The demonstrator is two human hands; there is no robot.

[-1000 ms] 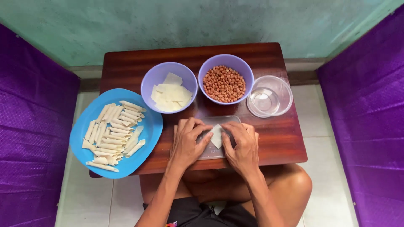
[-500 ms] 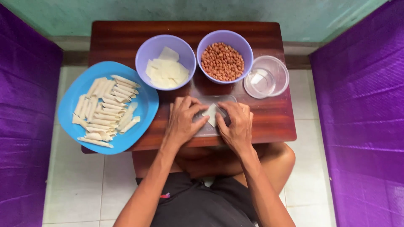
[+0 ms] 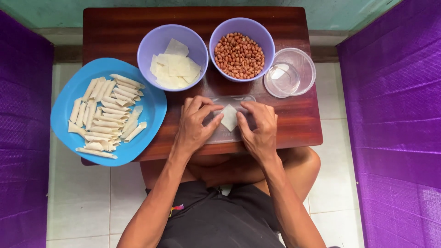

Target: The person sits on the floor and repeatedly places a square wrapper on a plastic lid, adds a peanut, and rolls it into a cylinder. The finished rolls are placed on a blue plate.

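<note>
Blue plate (image 3: 154,108) of rolls (image 3: 105,119) sat left, overhanging the table (image 3: 298,124). Left hand (image 3: 193,124) and right hand (image 3: 259,128) each pinched the wrapper (image 3: 228,117) on a clear lid (image 3: 225,135), near edge. Far: wrapper bowl (image 3: 151,43), peanut bowl (image 3: 240,25), clear tub (image 3: 294,73) rightmost.

I count two purple bowls (image 3: 173,55), one clear cup (image 3: 290,72), one blue plate (image 3: 154,108), one clear tray (image 3: 227,133) and one wrapper (image 3: 228,117) between my fingers; perhaps thirty rolls (image 3: 106,118), overlapping, hard to number.
</note>
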